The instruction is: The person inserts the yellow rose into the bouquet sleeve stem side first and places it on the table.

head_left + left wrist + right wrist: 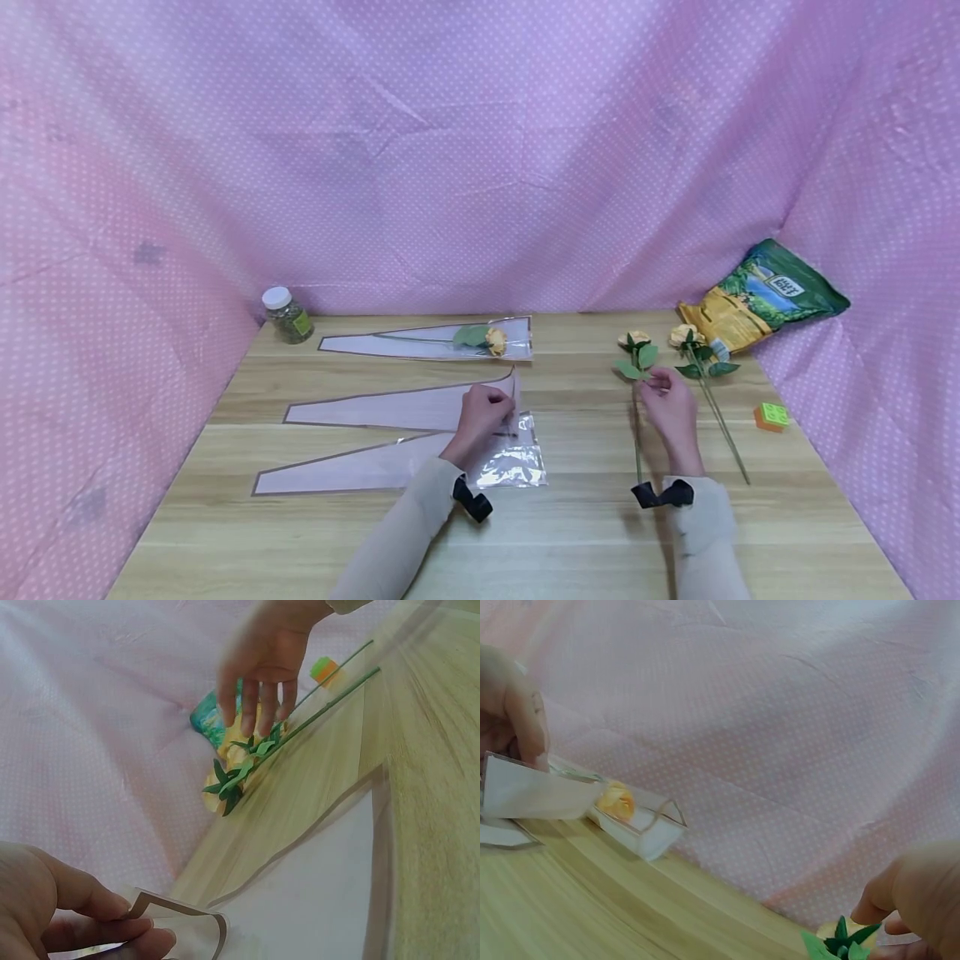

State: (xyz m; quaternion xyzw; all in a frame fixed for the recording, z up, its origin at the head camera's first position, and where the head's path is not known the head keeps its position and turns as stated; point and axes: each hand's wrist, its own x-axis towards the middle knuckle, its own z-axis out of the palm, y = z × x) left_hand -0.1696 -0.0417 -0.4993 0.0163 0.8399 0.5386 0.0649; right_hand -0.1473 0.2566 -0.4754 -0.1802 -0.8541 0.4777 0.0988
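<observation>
My left hand (483,412) pinches the mouth edge of the middle tapered flower sleeve (375,407), white with a brown border; its corner curls up between thumb and fingers in the left wrist view. On the right, my right hand (670,408) is at the leaves of a pale yellow rose (633,338) lying on the table. Its fingers hang loosely over the flower in the left wrist view. Beside it lies a second yellow rose (686,335), stem toward the front. In the right wrist view, thumb and fingertips hover beside a rose's green leaves (844,941).
A sleeve holding one yellow rose (496,341) lies at the back. Another sleeve (337,475) with a clear shiny mouth lies in front, partly under my left forearm. A white-lidded jar (289,317), a green and yellow bag (772,292) and toy bricks (771,417) stand toward the edges.
</observation>
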